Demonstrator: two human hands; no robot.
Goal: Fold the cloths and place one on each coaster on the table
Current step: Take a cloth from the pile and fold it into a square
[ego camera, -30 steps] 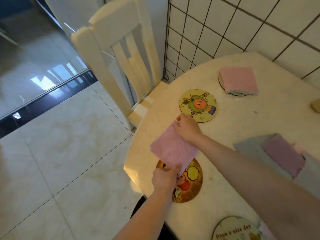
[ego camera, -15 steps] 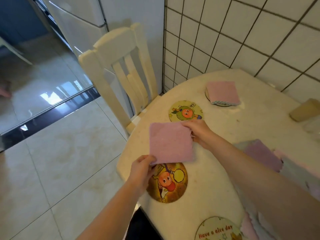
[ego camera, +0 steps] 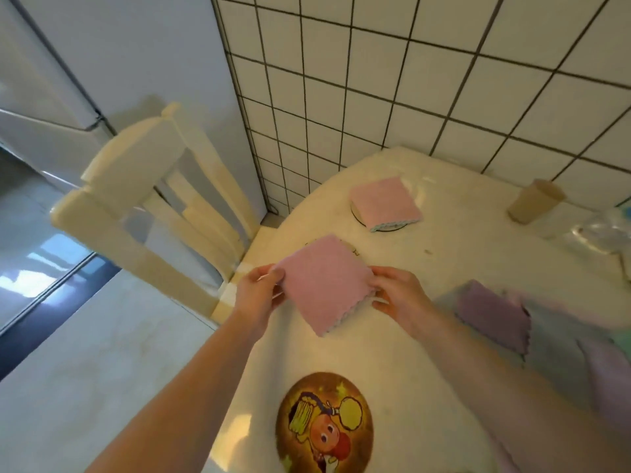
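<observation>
Hands, left hand (ego camera: 259,295) and right hand (ego camera: 397,295), pinch opposite corners of the folded pink cloth (ego camera: 326,285); uneven release could unfold it off the hidden coaster.

There is only one camera, worn on the person's head. It looks forward and down, close over the round table (ego camera: 454,268). The tiled wall (ego camera: 409,80) is ahead, and a cream chair (ego camera: 143,199) and the floor are on the left.

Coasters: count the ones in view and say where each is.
3. One brown cartoon coaster at the near table edge, bare; one under the far folded pink cloth; one edge peeking behind the held cloth. Others may be hidden.
</observation>
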